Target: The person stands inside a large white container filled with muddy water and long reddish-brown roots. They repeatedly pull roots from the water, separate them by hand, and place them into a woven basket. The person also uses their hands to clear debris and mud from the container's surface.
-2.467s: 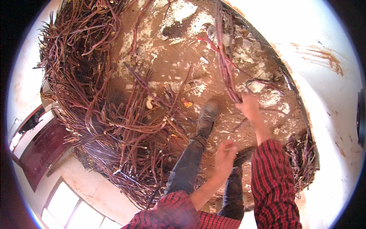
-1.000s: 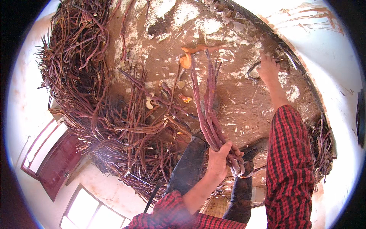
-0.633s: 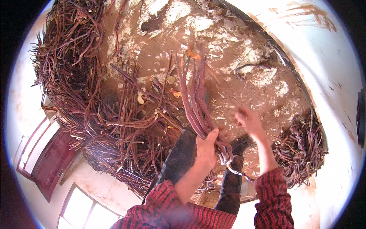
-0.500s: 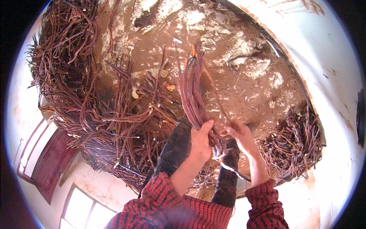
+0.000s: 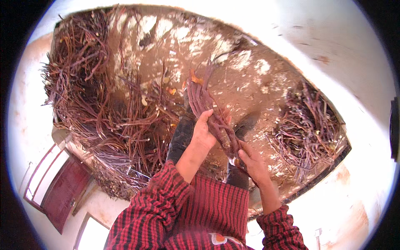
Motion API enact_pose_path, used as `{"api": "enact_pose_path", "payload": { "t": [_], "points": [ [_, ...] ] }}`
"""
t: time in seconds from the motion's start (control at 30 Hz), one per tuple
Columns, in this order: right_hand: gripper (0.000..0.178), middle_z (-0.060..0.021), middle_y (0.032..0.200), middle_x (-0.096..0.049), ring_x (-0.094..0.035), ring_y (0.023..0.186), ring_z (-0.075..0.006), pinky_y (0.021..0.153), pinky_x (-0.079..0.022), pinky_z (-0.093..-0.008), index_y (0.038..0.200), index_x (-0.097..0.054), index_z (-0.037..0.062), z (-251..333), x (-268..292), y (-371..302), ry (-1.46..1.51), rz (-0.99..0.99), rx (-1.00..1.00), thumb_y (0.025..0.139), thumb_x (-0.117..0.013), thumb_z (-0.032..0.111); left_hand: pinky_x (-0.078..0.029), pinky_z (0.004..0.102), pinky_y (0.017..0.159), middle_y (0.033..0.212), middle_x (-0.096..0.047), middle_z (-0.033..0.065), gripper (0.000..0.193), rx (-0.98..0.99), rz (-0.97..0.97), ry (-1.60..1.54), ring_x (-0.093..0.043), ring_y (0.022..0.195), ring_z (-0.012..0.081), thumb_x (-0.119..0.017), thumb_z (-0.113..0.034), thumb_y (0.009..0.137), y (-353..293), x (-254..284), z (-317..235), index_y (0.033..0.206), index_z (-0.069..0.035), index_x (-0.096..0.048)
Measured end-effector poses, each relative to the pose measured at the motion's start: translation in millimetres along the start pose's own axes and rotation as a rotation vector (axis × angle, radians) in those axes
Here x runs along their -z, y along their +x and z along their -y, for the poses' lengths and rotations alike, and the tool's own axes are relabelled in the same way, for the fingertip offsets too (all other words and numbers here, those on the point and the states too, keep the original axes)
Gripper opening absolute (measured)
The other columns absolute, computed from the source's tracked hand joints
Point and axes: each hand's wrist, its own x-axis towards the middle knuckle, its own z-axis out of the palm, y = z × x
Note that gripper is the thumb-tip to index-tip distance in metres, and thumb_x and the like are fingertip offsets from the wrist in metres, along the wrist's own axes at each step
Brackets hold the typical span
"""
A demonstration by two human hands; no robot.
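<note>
My left hand (image 5: 204, 132) is closed around the middle of a bundle of long, reddish-brown roots (image 5: 199, 99). The bundle slants up and to the left, its thin far tips spread apart with an orange piece (image 5: 196, 78) among them. At the bundle's near end, my right hand (image 5: 253, 162) is closed on the roots, with the thumb on top. A pale, whitish bit shows beside its thumb. The fingers of both hands are partly hidden behind the roots.
A large heap of similar roots (image 5: 93, 112) covers the left side. On the right lies a smaller pile (image 5: 310, 129). Between them is brown earthy ground (image 5: 246, 89) with pale patches and scraps. My dark-clad legs (image 5: 182, 135) are beneath my arms. A dark red door (image 5: 66, 187) stands at lower left.
My left hand now grips farther up the bundle. My right hand has moved from beside the left hand to the near end. The bundle leans more to the left, and the view has shifted.
</note>
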Motion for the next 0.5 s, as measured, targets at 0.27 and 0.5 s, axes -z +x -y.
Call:
{"api": "enact_pose_path", "payload": {
  "t": [0.27,0.5],
  "points": [
    [0.044,-0.0196,0.096,-0.062,-0.06,0.093,-0.0302,0.085,-0.044,-0.0392,0.128,-0.047,0.0046,53,55,-127,-0.254,-0.041,0.121,0.091,-0.054,0.027,-0.046,0.0485,0.096,0.109,-0.061,0.0193,0.042,-0.071,0.251,0.156,-0.058,0.104,0.0344,-0.059,-0.015,0.079,-113,-111,50,0.115,0.005,-0.051],
    [0.049,-0.0061,0.109,-0.055,-0.047,0.102,-0.0143,0.089,-0.036,-0.0295,0.13,-0.047,0.0016,36,85,-225,0.11,0.184,0.259,0.094,-0.052,0.035,-0.045,0.0523,0.098,0.119,-0.052,0.0228,0.041,-0.064,0.13,0.154,-0.053,0.111,0.0369,-0.052,-0.011,0.083,-193,-169,97,0.12,0.006,-0.044]
  ]
}}
